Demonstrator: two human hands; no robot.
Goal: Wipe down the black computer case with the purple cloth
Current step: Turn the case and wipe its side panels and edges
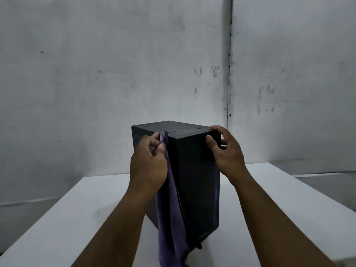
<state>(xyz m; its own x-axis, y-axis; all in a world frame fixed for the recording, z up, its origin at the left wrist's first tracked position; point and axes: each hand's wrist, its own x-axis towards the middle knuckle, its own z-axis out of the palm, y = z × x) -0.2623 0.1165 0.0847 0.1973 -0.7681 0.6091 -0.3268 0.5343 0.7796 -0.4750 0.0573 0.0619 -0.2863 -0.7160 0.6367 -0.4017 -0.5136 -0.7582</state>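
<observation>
The black computer case [196,182] stands upright in the middle of the white table [77,218], one vertical corner edge turned towards me. My left hand [149,160] pinches the top end of the purple cloth [170,218] at the case's upper near-left edge. The cloth hangs straight down along the case's left side to below the frame's bottom. My right hand [224,149] grips the case's top right corner, thumb on the front face and fingers curled over the top and the right side.
A stained grey wall [115,64] rises close behind the table, with a dark vertical seam [229,64] right of centre. The table's right edge [316,191] runs diagonally, with grey floor beyond it.
</observation>
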